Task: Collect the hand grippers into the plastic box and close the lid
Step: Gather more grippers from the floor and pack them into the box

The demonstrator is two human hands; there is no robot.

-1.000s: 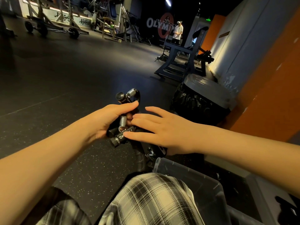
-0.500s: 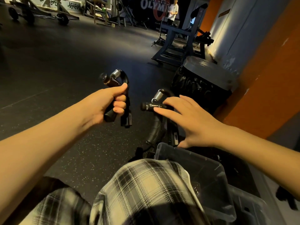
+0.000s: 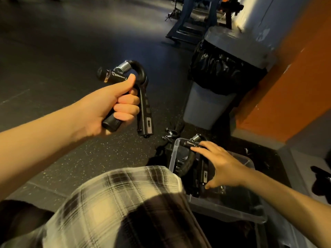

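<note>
Head view. Dark speckled rubber floor [image 3: 53,51] fills most of the frame. A grey waste bin [image 3: 206,108] with a black liner [image 3: 220,72] stands against the orange wall [image 3: 295,86]. A plaid garment [image 3: 125,203] covers the lower centre.

The clear plastic box [image 3: 223,211] sits on the floor just right of the plaid, its lid off and its contents dark and hard to make out.

The left hand [image 3: 107,106] is clenched round one handle of the first hand gripper [image 3: 144,104], which is raised over the floor, well apart from the box. It is black, with a curved top, a chrome coil spring, a knurled adjuster bar and a small counter window on the free handle.

The right hand [image 3: 222,167] grasps the second hand gripper [image 3: 202,169], of the same pattern, between fingers and thumb. Its handles are down inside the box and its spring end is above the far rim.

Small loose grippers [image 3: 168,134] lie on the floor just beyond the box.
</note>
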